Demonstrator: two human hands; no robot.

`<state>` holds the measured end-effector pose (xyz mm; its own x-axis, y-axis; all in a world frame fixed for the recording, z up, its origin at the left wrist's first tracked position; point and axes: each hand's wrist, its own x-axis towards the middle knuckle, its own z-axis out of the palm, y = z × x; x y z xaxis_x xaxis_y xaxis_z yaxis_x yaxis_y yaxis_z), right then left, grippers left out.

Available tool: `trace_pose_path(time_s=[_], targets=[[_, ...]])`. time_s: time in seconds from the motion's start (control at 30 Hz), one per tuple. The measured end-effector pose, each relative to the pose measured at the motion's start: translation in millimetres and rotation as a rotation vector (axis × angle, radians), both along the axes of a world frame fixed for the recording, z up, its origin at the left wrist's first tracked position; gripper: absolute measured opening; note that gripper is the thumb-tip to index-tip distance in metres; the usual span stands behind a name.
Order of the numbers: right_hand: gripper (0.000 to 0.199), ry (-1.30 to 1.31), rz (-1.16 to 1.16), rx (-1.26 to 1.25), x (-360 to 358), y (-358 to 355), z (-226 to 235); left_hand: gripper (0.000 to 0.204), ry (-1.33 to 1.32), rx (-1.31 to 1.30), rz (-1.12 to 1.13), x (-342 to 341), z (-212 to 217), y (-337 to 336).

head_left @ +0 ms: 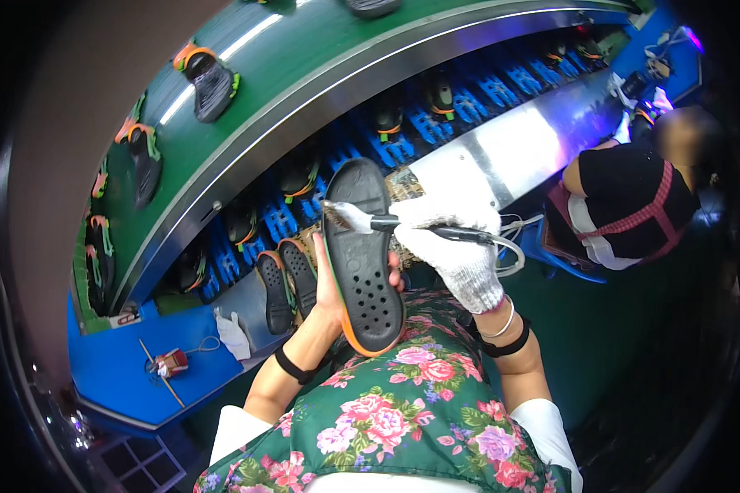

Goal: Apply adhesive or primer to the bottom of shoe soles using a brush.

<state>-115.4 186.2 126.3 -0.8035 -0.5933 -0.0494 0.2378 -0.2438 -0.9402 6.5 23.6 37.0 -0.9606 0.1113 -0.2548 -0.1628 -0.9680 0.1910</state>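
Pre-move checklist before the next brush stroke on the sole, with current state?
1. Left hand grips the black perforated shoe sole with orange rim: ok.
2. Right hand, in a white knit glove, holds the small brush: ok.
3. Bristles on the sole's upper part: ok.
4. Sole's perforated face turned up toward the camera: ok.
5. Glue on bristles: cannot tell.
6. Two more dark soles stand beside the left hand: ok.

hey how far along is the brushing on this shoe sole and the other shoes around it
Done: cannot tell; no coating shows on any sole. In hand: the left hand holds the dark perforated sole upright, and the gloved right hand sets the brush on its upper part. Left: two more soles stand just beside it, and shoes sit in the blue rack and on the green belt.
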Motion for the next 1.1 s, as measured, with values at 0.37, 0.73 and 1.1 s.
trace_pose_path(time_s=[0.37, 0.73, 1.1], targets=[[0.022, 1.034, -0.278, 0.157, -4.8, -27.6, 19.1, 0.086, 0.467, 0.138, 0.202, -14.6, 20.7, 14.9], [0.043, 1.07, -0.039, 0.212, 27.1, -18.8, -33.8, 0.11, 0.401, 0.104, 0.281, -9.7, -0.8, 21.5], [0.04, 1.125, -0.017, 0.057, 15.8, -28.8, 6.8, 0.099, -0.052, -0.419, 0.475, -17.8, -54.4, 10.6]])
